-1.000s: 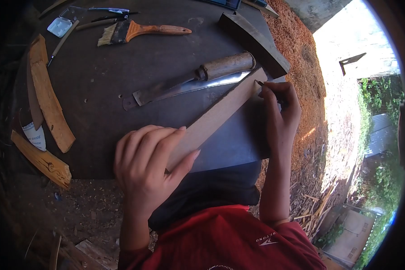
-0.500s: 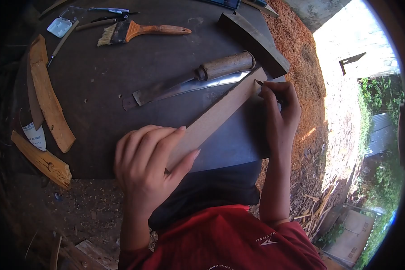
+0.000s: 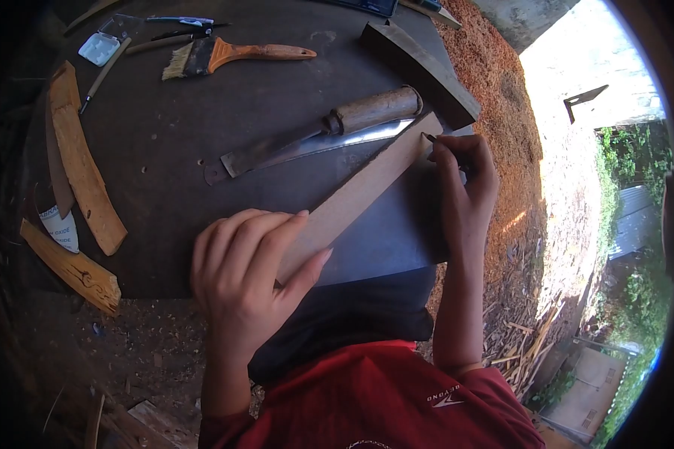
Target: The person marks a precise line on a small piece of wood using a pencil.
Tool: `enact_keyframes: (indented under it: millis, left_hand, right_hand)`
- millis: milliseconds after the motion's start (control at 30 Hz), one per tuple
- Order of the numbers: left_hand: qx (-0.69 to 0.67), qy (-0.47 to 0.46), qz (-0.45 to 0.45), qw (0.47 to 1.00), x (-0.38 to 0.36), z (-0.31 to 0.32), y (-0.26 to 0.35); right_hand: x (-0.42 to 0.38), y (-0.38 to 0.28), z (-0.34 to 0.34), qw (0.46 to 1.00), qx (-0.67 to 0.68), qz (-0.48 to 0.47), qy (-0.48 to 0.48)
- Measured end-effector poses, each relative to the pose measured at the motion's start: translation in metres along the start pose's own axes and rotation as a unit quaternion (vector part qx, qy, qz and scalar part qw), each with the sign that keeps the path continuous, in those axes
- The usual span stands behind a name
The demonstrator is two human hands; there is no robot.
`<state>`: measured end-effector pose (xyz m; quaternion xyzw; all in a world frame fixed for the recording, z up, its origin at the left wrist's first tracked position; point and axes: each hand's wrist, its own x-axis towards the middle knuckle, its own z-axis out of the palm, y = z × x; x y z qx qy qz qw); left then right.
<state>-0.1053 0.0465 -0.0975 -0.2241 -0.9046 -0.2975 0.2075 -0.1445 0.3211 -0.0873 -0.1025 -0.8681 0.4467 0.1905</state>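
A long, pale wooden strip (image 3: 367, 185) lies slantwise on the dark table. My left hand (image 3: 251, 262) is wrapped over its near end, with fingers on one side and thumb on the other. At the far end, my right hand (image 3: 468, 168) pinches a small dark-tipped pencil (image 3: 430, 138), its point touching the strip's face; most of it is hidden by my fingers. Just beyond the strip rests a wood-handled chisel (image 3: 374, 109), lying across a shiny metal ruler (image 3: 352, 142). A thick, curved wooden block (image 3: 423, 71) sits behind my right hand.
On the dark table (image 3: 157, 224) are a paintbrush (image 3: 262, 51), a thin wood-handled tool (image 3: 105, 75) and a small white case (image 3: 99, 49). Curved wood pieces (image 3: 86, 161) and a printed sandpaper piece (image 3: 58, 228) lie at left. Sawdust (image 3: 494, 82) covers the ground at right.
The pencil tip and my right hand have shifted very slightly left at the strip's far end. My left hand keeps its hold, and the objects on the table stay put.
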Motion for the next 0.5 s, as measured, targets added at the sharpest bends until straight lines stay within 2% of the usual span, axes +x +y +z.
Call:
enact_keyframes:
  millis: [133, 367, 500]
  left_hand:
    - [-0.002, 0.004, 0.002, 1.000, 0.000, -0.001, 0.000]
    - [-0.010, 0.015, 0.005, 1.000, -0.002, 0.001, -0.001]
    - [-0.016, 0.017, 0.001, 1.000, -0.003, 0.003, -0.002]
  right_hand:
    - [-0.001, 0.001, 0.002, 1.000, 0.008, -0.002, 0.003]
    - [-0.018, -0.002, 0.001, 0.994, 0.030, -0.106, 0.013]
    - [-0.050, -0.015, 0.000, 0.979, 0.077, -0.160, -0.099]
